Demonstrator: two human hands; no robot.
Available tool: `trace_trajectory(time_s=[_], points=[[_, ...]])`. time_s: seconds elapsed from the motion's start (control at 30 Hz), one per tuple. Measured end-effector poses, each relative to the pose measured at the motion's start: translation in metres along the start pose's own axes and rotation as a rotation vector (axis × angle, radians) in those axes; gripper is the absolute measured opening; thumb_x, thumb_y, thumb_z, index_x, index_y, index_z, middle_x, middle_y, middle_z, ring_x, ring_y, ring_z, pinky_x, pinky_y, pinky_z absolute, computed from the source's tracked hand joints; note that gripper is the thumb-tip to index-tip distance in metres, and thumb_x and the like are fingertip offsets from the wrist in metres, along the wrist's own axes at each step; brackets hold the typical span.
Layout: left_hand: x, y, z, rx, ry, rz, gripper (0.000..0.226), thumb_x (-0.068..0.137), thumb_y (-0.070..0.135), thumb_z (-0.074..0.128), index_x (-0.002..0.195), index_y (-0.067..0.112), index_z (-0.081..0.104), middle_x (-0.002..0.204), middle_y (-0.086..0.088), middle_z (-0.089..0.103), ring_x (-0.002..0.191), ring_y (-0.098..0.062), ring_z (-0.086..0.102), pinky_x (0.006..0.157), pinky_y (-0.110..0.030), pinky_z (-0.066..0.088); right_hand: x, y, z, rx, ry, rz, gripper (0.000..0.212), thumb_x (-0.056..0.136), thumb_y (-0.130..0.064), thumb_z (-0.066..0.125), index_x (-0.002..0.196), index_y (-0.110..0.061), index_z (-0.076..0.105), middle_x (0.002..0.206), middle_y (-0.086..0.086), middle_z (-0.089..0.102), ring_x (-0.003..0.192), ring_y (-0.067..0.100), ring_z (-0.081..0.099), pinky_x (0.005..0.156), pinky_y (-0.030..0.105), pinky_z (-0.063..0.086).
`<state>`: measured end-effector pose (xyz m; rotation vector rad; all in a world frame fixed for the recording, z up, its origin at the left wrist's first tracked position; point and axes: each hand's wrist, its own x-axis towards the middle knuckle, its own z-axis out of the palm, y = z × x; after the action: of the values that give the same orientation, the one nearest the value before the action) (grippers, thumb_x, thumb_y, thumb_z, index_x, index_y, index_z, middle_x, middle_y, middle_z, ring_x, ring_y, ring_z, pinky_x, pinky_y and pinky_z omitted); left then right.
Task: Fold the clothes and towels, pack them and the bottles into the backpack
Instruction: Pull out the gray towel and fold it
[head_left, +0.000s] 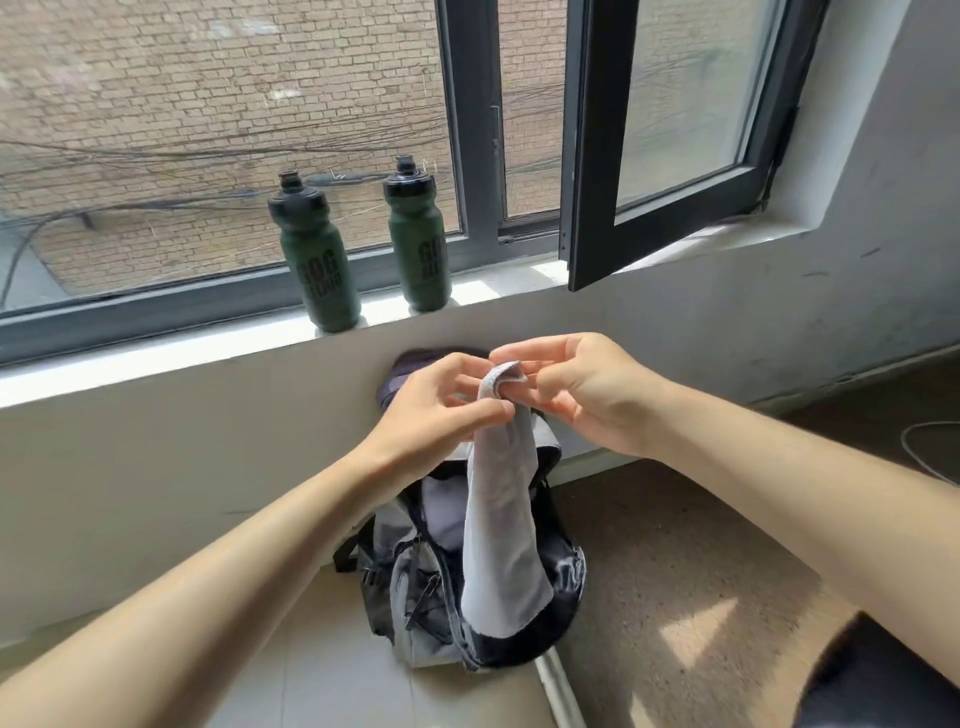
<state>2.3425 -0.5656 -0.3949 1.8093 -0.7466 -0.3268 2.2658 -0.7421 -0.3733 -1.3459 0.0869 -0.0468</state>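
Observation:
A light grey towel (501, 519) hangs in a long narrow strip in front of me. My left hand (441, 410) pinches its top edge, and my right hand (582, 384) pinches the same top corner from the right. Below the towel, a grey and black backpack (415, 613) stands open on the floor against the wall, with pale cloth showing inside its mouth. Two dark green bottles stand upright on the window sill above: one (317, 260) to the left, the other (418, 239) to its right.
The white window sill (156, 358) runs across the view. An open black window sash (670, 156) juts inward at the right. A brown carpet (675, 561) covers the floor on the right, with a thin cable (919, 457) and a dark object (883, 675) at the lower right.

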Motion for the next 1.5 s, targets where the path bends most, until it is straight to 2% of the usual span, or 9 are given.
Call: trace_trajectory(time_s=[0.23, 0.47, 0.7, 0.9, 1.0, 1.2, 1.3, 1.4, 1.5], points=[[0.007, -0.015, 0.006, 0.273, 0.046, 0.211, 0.022, 0.083, 0.032, 0.061, 0.085, 0.012, 0.070, 0.075, -0.003, 0.067, 0.070, -0.017, 0.058, 0.074, -0.052, 0.054, -0.002, 0.008, -0.003, -0.378, -0.004, -0.200, 0.031, 0.085, 0.012, 0.072, 0.114, 0.004, 0.071, 0.091, 0.012, 0.078, 0.086, 0.017, 0.074, 0.083, 0.025, 0.059], [0.007, -0.010, 0.010, 0.198, -0.005, 0.253, 0.015, 0.078, 0.017, 0.052, 0.072, 0.006, 0.060, 0.066, 0.005, 0.045, 0.065, -0.010, 0.038, 0.062, -0.036, 0.033, 0.002, 0.008, -0.006, -0.734, 0.158, -0.383, 0.008, 0.088, -0.018, 0.078, 0.089, -0.026, 0.079, 0.094, 0.006, 0.066, 0.075, 0.001, 0.059, 0.073, 0.019, 0.049], [0.016, -0.036, -0.005, 0.388, 0.006, 0.174, 0.022, 0.064, 0.028, 0.049, 0.069, 0.008, 0.058, 0.061, -0.006, 0.043, 0.062, -0.013, 0.036, 0.061, -0.033, 0.035, 0.011, 0.007, -0.008, -0.610, 0.264, -0.411, 0.006, 0.101, -0.015, 0.060, 0.096, -0.014, 0.064, 0.085, 0.002, 0.066, 0.079, 0.008, 0.058, 0.075, 0.025, 0.049], [0.021, -0.062, -0.017, 0.441, -0.348, 0.043, 0.016, 0.088, 0.015, 0.067, 0.078, 0.025, 0.075, 0.071, 0.015, 0.064, 0.067, -0.006, 0.057, 0.070, -0.032, 0.049, 0.016, 0.004, -0.019, -0.646, 0.379, -0.486, 0.009, 0.104, -0.017, 0.054, 0.098, -0.012, 0.059, 0.089, 0.012, 0.063, 0.079, 0.013, 0.055, 0.074, 0.028, 0.048], [0.023, -0.079, -0.020, 0.573, -0.380, -0.033, 0.014, 0.087, 0.028, 0.070, 0.092, 0.018, 0.079, 0.087, 0.001, 0.078, 0.079, -0.015, 0.068, 0.084, -0.037, 0.055, 0.019, 0.004, -0.027, -0.638, 0.447, -0.499, 0.013, 0.104, -0.021, 0.053, 0.103, -0.009, 0.059, 0.097, 0.019, 0.063, 0.082, 0.019, 0.057, 0.081, 0.040, 0.052], [0.023, -0.085, -0.016, 0.668, -0.394, -0.067, 0.030, 0.077, 0.011, 0.063, 0.059, 0.018, 0.040, 0.055, 0.011, 0.035, 0.053, -0.006, 0.031, 0.054, -0.027, 0.029, 0.026, 0.000, -0.042, -0.538, 0.588, -0.544, 0.008, 0.104, -0.019, 0.054, 0.099, -0.017, 0.059, 0.089, 0.002, 0.062, 0.085, 0.009, 0.056, 0.078, 0.025, 0.048], [0.027, -0.086, -0.027, 0.654, -0.444, -0.138, 0.020, 0.077, 0.014, 0.063, 0.062, 0.016, 0.051, 0.060, 0.010, 0.043, 0.052, -0.005, 0.038, 0.056, -0.025, 0.035, 0.029, -0.003, -0.055, -0.524, 0.662, -0.579, 0.009, 0.102, -0.016, 0.055, 0.095, -0.021, 0.058, 0.088, 0.000, 0.061, 0.083, 0.008, 0.056, 0.076, 0.020, 0.045], [0.031, -0.083, -0.045, 0.377, -0.281, -0.198, 0.013, 0.090, -0.003, 0.059, 0.080, 0.000, 0.067, 0.072, -0.003, 0.061, 0.066, -0.008, 0.059, 0.068, -0.025, 0.051, 0.030, -0.004, -0.072, -0.533, 0.723, -0.542, 0.008, 0.102, -0.017, 0.056, 0.095, -0.020, 0.059, 0.088, 0.001, 0.063, 0.081, 0.008, 0.056, 0.074, 0.018, 0.044], [0.037, -0.085, -0.059, 0.137, 0.175, -0.118, 0.019, 0.099, -0.001, 0.056, 0.089, 0.003, 0.072, 0.074, 0.002, 0.065, 0.072, -0.011, 0.057, 0.067, -0.027, 0.050, 0.032, 0.001, -0.090, -0.614, 0.769, -0.448, 0.007, 0.102, -0.018, 0.055, 0.095, -0.018, 0.059, 0.090, 0.005, 0.065, 0.082, 0.014, 0.056, 0.072, 0.025, 0.044]])
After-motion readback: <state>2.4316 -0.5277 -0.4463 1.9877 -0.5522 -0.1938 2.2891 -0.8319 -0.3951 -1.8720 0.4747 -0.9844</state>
